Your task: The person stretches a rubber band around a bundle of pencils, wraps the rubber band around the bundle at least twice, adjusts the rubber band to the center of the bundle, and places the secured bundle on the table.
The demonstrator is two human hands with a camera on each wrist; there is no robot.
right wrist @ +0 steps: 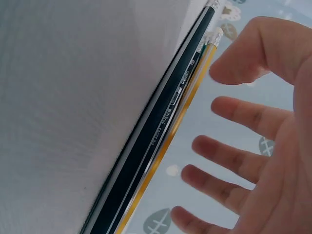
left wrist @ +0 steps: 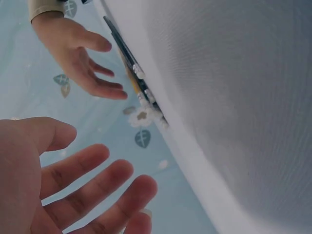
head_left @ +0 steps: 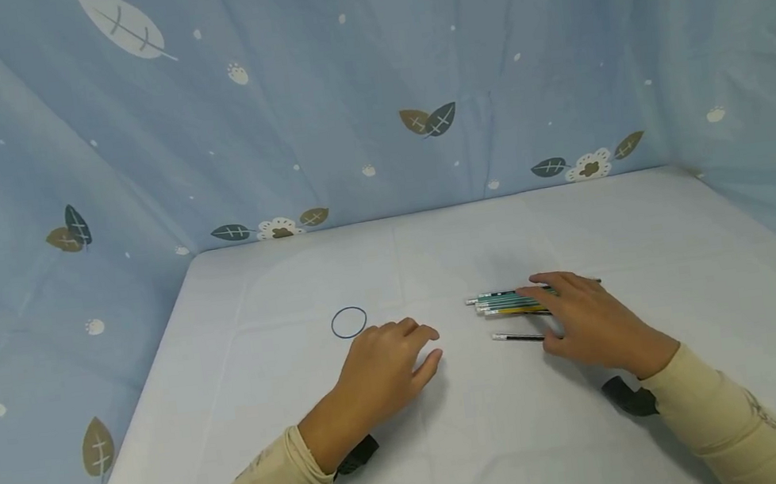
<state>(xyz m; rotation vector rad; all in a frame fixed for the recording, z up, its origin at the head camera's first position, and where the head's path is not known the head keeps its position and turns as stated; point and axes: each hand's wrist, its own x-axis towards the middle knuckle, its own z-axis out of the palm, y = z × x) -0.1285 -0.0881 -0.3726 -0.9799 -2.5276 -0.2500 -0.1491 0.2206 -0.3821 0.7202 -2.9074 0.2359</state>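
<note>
Several pencils [head_left: 506,302], green, yellow and black with white eraser ends, lie side by side on the white cloth. A single black pencil [head_left: 517,337] lies a little nearer, apart from that group. Over them hovers my right hand [head_left: 587,323], its fingers spread and partly hiding the pencils. In the right wrist view its fingers are extended beside a black pencil [right wrist: 165,117] and a yellow one, gripping nothing. My left hand [head_left: 388,366] is held left of the pencils, fingers loosely bent and holding nothing. Just beyond it lies a thin blue ring [head_left: 349,322].
The white-covered table [head_left: 278,286] meets a blue leaf-patterned curtain [head_left: 341,80] at the back and sides. Dark wrist-worn devices [head_left: 628,397] show under both forearms, near the cloth.
</note>
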